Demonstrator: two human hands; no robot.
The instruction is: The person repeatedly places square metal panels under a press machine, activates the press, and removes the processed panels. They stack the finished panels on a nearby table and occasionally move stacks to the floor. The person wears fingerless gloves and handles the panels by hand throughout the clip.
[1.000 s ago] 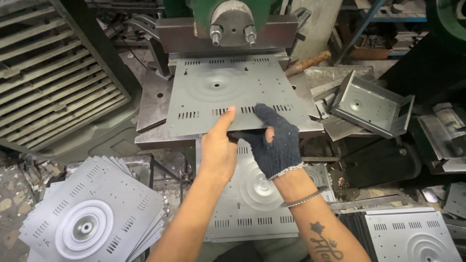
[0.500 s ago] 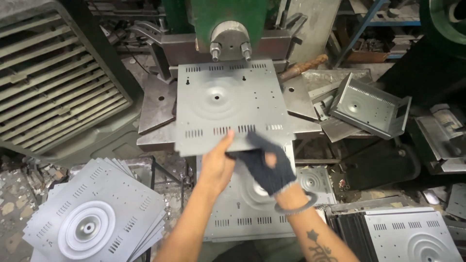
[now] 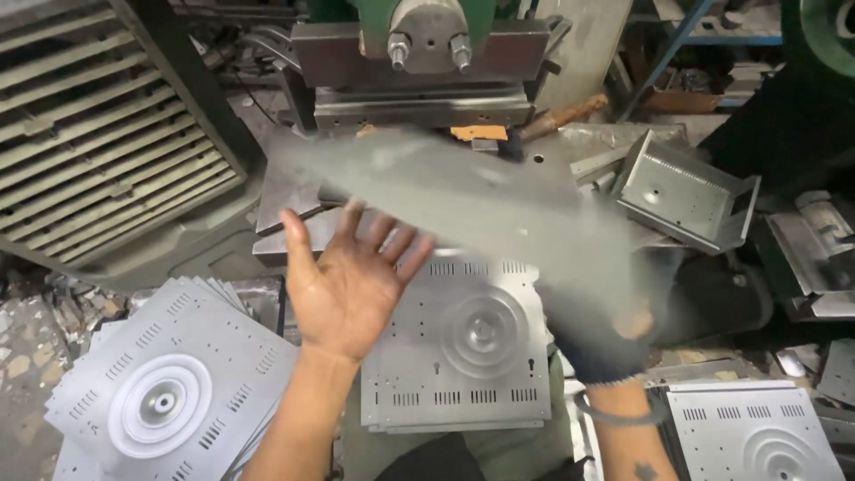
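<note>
Item, near: my left hand (image 3: 343, 289), bare, palm up, fingers spread, holding nothing, just under the near edge of the moving sheet. Item, at four o'clock: my gloved right hand (image 3: 606, 343), closed on the lower corner of a grey metal panel (image 3: 472, 200), which is motion-blurred and tilted across the press bed (image 3: 285, 191). Item, below at six o'clock: a stack of punched plates (image 3: 459, 343); another stack (image 3: 169, 392) at eight o'clock. Item, far, twelve o'clock: the green press head (image 3: 427, 36); a folded bracket (image 3: 686, 191) at two o'clock. Risk, as I judge it: one-handed swing on a thin sheet; its edge could cut the open bare palm, or slip and strike the stacks. Change: half a second ago both hands gripped the panel flat on the bed; now the left has let go.
</note>
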